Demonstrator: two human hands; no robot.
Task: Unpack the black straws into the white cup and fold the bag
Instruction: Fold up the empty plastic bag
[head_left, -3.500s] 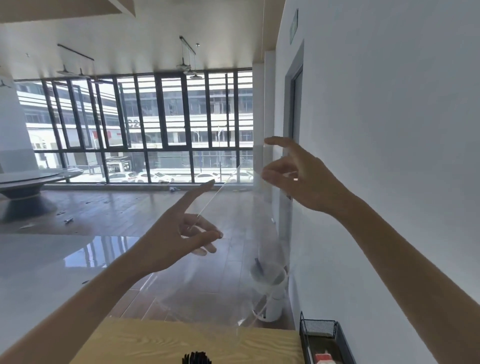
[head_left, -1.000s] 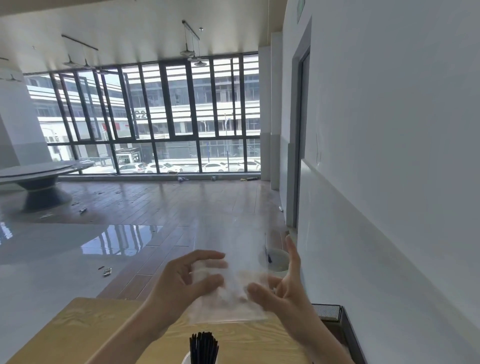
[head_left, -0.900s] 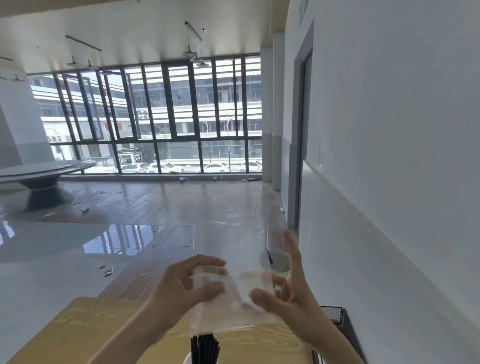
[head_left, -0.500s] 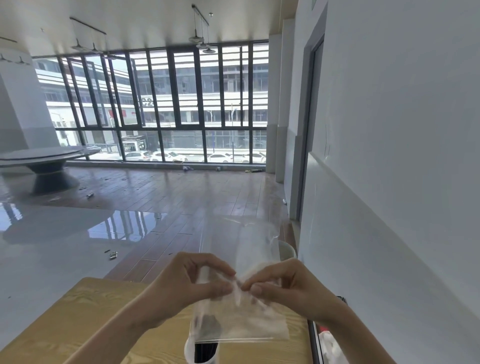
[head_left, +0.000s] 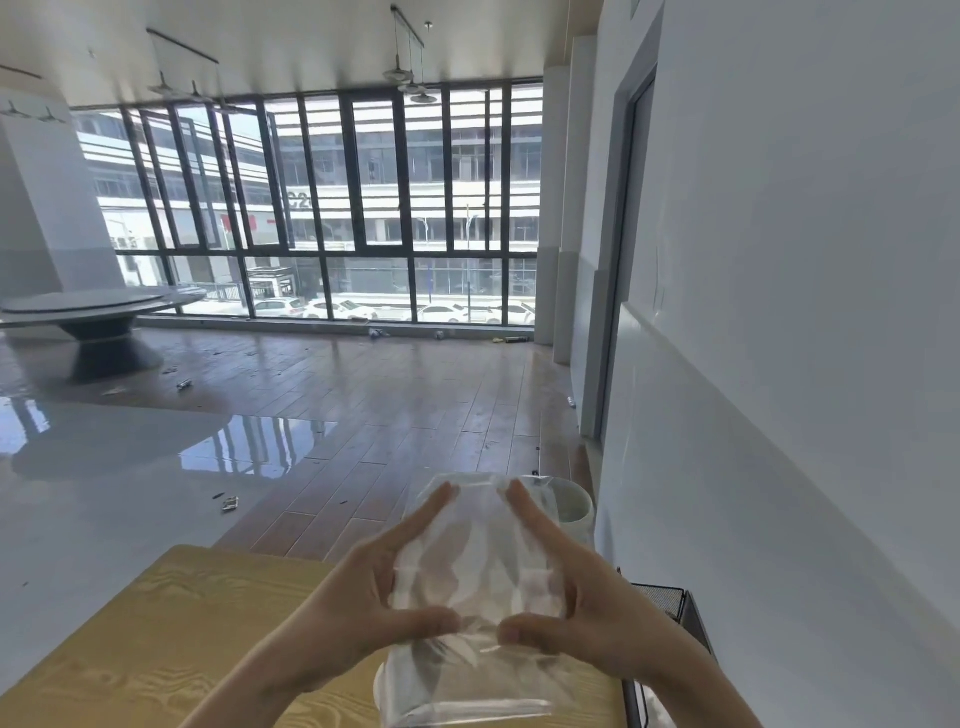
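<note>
A clear plastic bag (head_left: 475, 582), folded over on itself, is held up in front of me above the wooden table (head_left: 171, 639). My left hand (head_left: 363, 608) grips its left side, thumb in front and fingers behind. My right hand (head_left: 576, 608) grips the right side the same way. Through the bag's lower part the black straws (head_left: 426, 670) show dimly, standing in the white cup (head_left: 380, 686), whose rim peeks out at the bag's left edge. Most of the cup is hidden by the bag.
A black mesh basket (head_left: 670, 608) stands at the table's right end against the white wall. A white bucket (head_left: 574, 506) sits on the floor beyond the table. The table's far edge runs just past my hands.
My hands pinched the bag's top together, then spread apart to its sides with the fold pressed flat. The view has tilted down a little, bringing more of the table in.
</note>
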